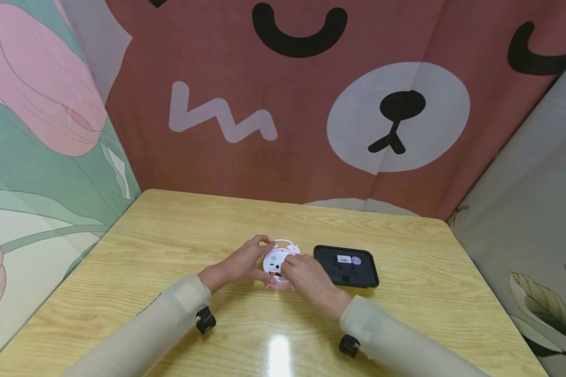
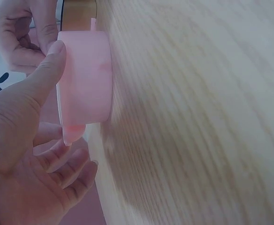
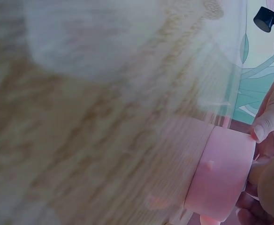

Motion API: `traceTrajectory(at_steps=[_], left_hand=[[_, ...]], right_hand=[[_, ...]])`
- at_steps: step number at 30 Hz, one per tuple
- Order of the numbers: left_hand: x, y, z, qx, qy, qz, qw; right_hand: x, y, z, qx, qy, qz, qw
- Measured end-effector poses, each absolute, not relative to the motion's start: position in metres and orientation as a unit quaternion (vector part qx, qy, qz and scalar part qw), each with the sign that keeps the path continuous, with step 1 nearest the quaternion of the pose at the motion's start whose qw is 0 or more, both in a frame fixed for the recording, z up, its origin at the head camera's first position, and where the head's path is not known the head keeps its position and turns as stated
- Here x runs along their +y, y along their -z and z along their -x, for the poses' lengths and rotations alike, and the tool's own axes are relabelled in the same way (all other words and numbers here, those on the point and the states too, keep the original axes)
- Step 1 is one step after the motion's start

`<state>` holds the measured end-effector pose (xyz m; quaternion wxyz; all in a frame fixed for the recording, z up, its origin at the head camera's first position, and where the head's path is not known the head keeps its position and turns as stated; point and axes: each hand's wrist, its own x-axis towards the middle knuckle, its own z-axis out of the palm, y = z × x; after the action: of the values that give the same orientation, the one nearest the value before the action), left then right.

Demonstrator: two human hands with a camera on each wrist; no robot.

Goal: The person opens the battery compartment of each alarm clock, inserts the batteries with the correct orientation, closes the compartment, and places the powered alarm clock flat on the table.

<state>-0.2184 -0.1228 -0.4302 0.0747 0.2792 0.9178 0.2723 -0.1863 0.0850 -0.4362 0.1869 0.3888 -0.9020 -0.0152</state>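
A pink alarm clock (image 1: 277, 255) with a white back and a handle on top lies face down on the wooden table. Near its lower edge, a battery compartment (image 1: 275, 273) shows uncovered. My left hand (image 1: 240, 263) holds the clock from the left; its thumb (image 2: 52, 61) presses on the rim of the pink casing (image 2: 87, 77). Bent over the clock's back is my right hand (image 1: 313, 283), with curled fingers by the compartment. Whether those fingertips pinch something is hidden. In the right wrist view the casing (image 3: 224, 171) stands just beside the fingers.
Right of the clock lies a black rectangular object (image 1: 330, 269) with a white label, a purple sticker and some yellow at its front edge. A patterned cloth (image 1: 302, 157) hangs behind the table (image 1: 193, 225). Each wrist carries a small black camera (image 1: 205, 320).
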Motion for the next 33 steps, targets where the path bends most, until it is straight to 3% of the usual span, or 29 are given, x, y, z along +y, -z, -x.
traceTrajectory(at_steps=[7, 16, 26, 33], left_hand=[[-0.124, 0.430, 0.218, 0.917, -0.272, -0.283, 0.075], [-0.125, 0.426, 0.217, 0.913, -0.279, -0.287, 0.080], [-0.125, 0.427, 0.220, 0.913, -0.280, -0.285, 0.080], [-0.125, 0.429, 0.218, 0.912, -0.281, -0.290, 0.078]], right_hand=[[0.083, 0.433, 0.188, -0.906, 0.012, -0.390, 0.166], [0.079, 0.415, 0.193, -0.921, -0.120, -0.366, 0.051], [0.077, 0.417, 0.193, -0.923, -0.102, -0.364, 0.066], [0.076, 0.409, 0.195, -0.924, -0.099, -0.369, -0.004]])
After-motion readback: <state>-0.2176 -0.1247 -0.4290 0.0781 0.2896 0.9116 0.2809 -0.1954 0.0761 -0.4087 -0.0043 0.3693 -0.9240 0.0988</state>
